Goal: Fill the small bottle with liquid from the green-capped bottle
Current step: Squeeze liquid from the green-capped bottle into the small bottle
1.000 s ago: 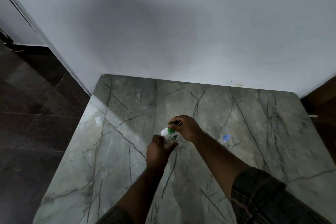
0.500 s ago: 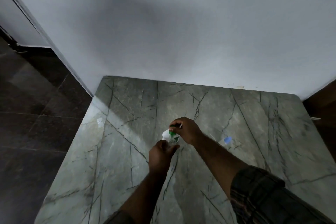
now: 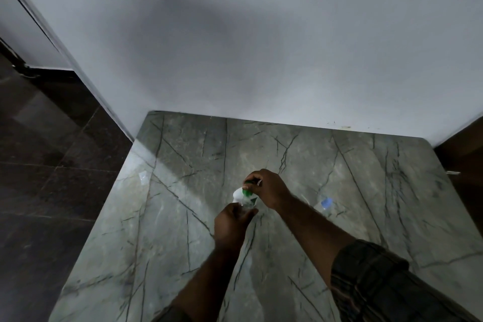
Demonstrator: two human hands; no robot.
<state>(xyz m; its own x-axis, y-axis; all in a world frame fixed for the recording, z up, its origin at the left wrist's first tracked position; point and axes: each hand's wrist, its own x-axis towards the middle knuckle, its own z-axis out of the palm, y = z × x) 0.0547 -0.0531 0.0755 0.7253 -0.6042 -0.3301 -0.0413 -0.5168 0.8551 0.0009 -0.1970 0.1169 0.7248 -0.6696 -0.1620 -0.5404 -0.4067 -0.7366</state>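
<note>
Cap [image 3: 247,191] first; we judge it is being unscrewed, so we would brace the green-capped bottle [image 3: 245,200] upright with the left hand [image 3: 231,222] closed round its body mid-table [image 3: 183,217] while the right hand [image 3: 268,188] pinches the cap; the small bottle [image 3: 324,205], blue-topped, stands apart toward the right edge, nothing between them.
</note>
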